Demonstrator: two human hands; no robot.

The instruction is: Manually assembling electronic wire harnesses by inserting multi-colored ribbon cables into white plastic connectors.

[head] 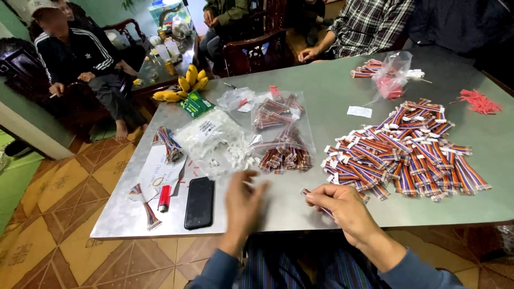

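My right hand (pixel 340 206) pinches a short multicoloured ribbon cable (pixel 306 192) near the table's front edge. My left hand (pixel 243 200), blurred by motion, hovers beside a heap of small white connectors (pixel 230 155) spilling from a clear bag; whether it holds a connector I cannot tell. A big pile of the same striped cables (pixel 407 150) with white end plugs lies to the right of my hands. Clear bags of bundled cables (pixel 281 134) sit just beyond my left hand.
A black phone (pixel 199 202), a red lighter (pixel 164 197), loose cables and a paper slip (pixel 160 168) lie at the left on the grey table (pixel 332 93). Bananas (pixel 182 88), a green packet, red scraps (pixel 479 101) and another bag (pixel 391 77) sit farther back. Several people sit around.
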